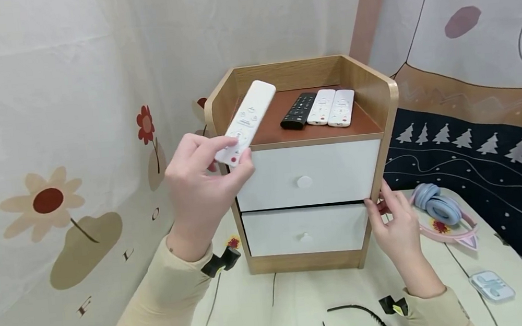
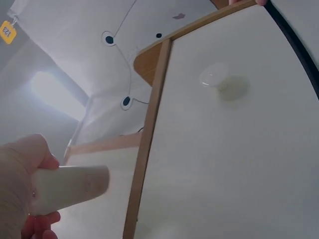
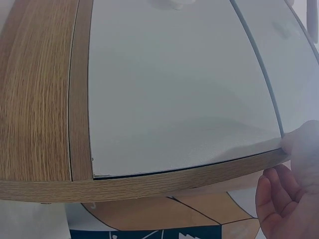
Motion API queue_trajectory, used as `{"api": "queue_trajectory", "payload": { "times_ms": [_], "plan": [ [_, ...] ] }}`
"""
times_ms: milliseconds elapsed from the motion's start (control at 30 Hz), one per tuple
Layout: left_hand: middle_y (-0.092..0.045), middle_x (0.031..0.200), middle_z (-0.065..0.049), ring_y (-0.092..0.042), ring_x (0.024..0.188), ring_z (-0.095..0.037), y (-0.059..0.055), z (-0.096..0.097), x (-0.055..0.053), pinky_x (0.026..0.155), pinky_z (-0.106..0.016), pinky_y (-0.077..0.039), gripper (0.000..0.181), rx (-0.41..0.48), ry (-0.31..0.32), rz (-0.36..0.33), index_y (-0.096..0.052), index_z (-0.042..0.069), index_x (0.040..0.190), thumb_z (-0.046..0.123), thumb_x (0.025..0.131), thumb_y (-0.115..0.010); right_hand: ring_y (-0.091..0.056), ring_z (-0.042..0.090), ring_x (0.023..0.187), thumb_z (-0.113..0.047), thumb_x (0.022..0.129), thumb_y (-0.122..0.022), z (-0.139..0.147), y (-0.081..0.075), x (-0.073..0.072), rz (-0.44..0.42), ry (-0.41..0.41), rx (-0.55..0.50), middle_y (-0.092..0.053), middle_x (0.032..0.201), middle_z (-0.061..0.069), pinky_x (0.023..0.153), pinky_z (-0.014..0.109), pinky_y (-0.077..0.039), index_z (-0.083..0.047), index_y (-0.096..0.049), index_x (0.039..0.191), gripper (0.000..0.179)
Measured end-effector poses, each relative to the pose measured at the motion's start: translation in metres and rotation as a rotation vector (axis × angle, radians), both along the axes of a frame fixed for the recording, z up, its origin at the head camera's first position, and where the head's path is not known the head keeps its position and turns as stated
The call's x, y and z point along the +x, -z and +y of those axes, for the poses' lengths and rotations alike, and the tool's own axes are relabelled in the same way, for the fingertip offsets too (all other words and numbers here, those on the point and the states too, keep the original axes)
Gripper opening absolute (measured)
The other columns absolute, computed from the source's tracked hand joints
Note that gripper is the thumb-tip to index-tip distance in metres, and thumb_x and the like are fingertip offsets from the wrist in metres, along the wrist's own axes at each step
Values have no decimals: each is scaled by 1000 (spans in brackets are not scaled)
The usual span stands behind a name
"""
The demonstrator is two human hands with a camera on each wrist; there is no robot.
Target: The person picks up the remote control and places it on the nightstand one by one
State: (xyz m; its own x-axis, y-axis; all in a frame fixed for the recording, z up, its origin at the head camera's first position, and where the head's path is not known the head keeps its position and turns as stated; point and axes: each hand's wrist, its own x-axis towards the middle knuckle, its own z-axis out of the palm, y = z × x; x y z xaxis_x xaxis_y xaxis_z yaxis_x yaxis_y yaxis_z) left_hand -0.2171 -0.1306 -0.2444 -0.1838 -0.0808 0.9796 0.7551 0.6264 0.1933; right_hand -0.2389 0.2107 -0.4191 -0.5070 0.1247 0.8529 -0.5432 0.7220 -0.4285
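My left hand [image 1: 205,176] pinches the lower end of a white remote control [image 1: 250,112], which tilts up to the right in front of the cabinet's open top. Its buttons face the head camera; the left wrist view shows the remote's plain back. A small wooden cabinet [image 1: 310,66] with two white drawers stands in the middle. My right hand [image 1: 398,223] grips the cabinet's right side panel near the gap between the drawers, thumb at the front and fingers round the outside. On the brown top shelf lie a black remote [image 1: 300,111] and two white remotes [image 1: 321,107] [image 1: 341,108], side by side.
Right of the cabinet lie pink cat-ear headphones [image 1: 441,208] with blue pads. Nearer me are a clear case [image 1: 492,286] holding pale blue earphones and a dark headband [image 1: 367,311]. Printed cloth walls [image 1: 70,97] rise close behind and beside the cabinet.
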Motion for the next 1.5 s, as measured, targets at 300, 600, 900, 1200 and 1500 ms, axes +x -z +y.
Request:
{"api": "queue_trajectory", "payload": {
  "times_ms": [300,600,900,1200,1500],
  "plan": [
    [-65,84,-13,-59,69,-26,-1,12,-16,59,-36,-49,20,-113,-135,-117,-85,9,97,25,85,-85,-66,20,77,3,93,-81,-2,1,0,-13,0,-1,-68,99,20,85,-5,-41,2,-60,154,64],
    [-69,86,-12,-62,69,-31,-9,24,-25,58,-44,-47,18,-166,-178,-261,-84,14,95,29,85,-83,-66,25,77,4,93,-81,-1,0,0,-11,1,-5,-68,99,21,86,-6,-40,2,-60,154,65],
    [-75,91,-12,-69,76,-33,-14,30,-29,60,-49,-51,20,-186,-222,-379,-85,17,97,34,87,-84,-62,5,80,4,93,-81,1,2,-3,-16,1,0,-67,100,23,86,-6,-40,4,-59,154,64],
    [-72,77,-4,-61,65,-23,-26,34,-34,52,-38,-39,35,-317,-262,-512,-83,20,98,54,92,-85,-66,23,77,4,93,-81,-1,2,-5,-7,5,3,-68,100,22,86,-6,-40,4,-59,153,64],
    [-82,100,6,-65,67,-22,-41,37,-38,49,-34,-40,43,-469,-331,-740,-82,35,123,69,98,-71,-67,31,78,3,93,-81,-5,3,-8,-12,14,10,-67,100,23,86,-6,-39,4,-59,154,64]
  ]
}}
